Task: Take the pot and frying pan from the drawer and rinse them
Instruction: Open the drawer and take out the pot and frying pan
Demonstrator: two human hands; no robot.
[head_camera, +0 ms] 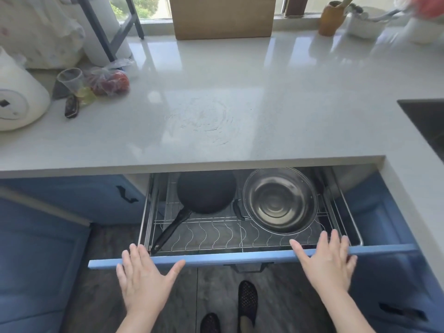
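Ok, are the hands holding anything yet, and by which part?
Nothing is held. Both open hands, left hand and right hand, lie on the drawer front. Frying pan and steel pot sit untouched inside.

One drawer (240, 257) stands open, with one pan (206, 191) and one pot (280, 200) inside. Two hands, the left (146, 280) and the right (328, 263), and two shoes (247, 299) (one partly cropped). On the counter (240, 80): one cup (70, 79), one box (222, 16), one sink (427, 118).
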